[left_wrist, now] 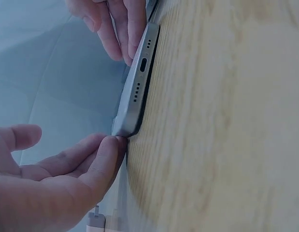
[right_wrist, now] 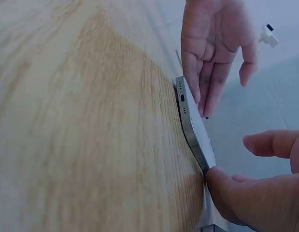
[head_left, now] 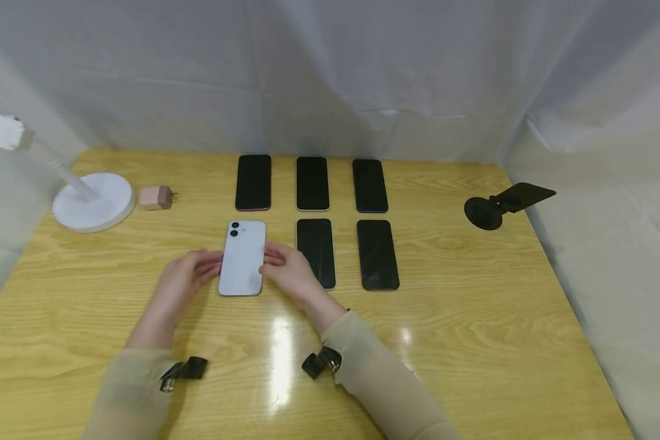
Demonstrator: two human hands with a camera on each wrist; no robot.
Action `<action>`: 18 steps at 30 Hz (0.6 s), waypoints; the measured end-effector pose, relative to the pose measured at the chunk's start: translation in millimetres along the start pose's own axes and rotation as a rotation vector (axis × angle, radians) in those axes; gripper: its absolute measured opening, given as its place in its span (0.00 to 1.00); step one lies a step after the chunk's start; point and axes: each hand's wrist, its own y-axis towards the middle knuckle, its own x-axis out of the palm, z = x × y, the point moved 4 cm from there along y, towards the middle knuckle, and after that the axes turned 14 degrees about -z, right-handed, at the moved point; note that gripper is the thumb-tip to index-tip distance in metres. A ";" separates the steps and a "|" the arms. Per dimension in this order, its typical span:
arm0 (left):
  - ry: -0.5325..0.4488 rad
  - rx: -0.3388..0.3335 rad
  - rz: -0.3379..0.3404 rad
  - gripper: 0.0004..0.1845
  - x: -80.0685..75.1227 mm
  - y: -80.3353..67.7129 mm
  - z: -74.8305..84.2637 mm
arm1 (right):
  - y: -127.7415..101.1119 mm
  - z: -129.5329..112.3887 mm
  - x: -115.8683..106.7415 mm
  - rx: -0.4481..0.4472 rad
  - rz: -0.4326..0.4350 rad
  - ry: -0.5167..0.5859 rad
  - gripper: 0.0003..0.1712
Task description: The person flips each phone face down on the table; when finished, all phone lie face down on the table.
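Six phones lie on the wooden table [head_left: 473, 342] — five black-screened phones [head_left: 315, 183] face up and one white phone [head_left: 242, 257] face down. One lamp base [head_left: 94, 201], one pink charger plug [head_left: 155, 198], one black stand [head_left: 506, 205] — two hands [head_left: 183, 282].

The flat rectangular phone lying face down [head_left: 242, 258] has a pale bluish-white back with two black camera lenses. Five dark glass-fronted phones [head_left: 315, 183] show black screens. The glossy wooden table [head_left: 473, 318] is yellow with brown grain. The round lamp base [head_left: 94, 201] is white, the small cube charger [head_left: 154, 198] pink.

lamp [head_left: 60, 177] head cropped, charger [head_left: 155, 198] perhaps blurred
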 end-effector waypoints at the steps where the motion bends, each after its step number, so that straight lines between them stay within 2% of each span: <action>1: -0.004 0.000 -0.002 0.29 0.1 -0.2 0.3 | 0.0 0.2 -0.3 -0.001 -0.003 -0.001 0.29; 7: -0.007 0.007 -0.018 0.29 1.6 -1.6 3.4 | -0.3 0.1 -2.6 -0.007 -0.017 0.005 0.30; 11: 0.040 0.017 -0.024 0.29 2.8 -3.6 5.8 | -2.3 -1.1 -5.4 0.005 -0.022 -0.018 0.30; 15: 0.101 0.033 -0.033 0.29 7.1 -6.6 9.6 | -7.4 -3.5 -11.6 0.020 -0.013 -0.095 0.30; 18: 0.135 0.054 -0.068 0.30 14.5 -7.5 12.4 | -13.6 -6.5 -18.0 0.020 -0.011 -0.164 0.30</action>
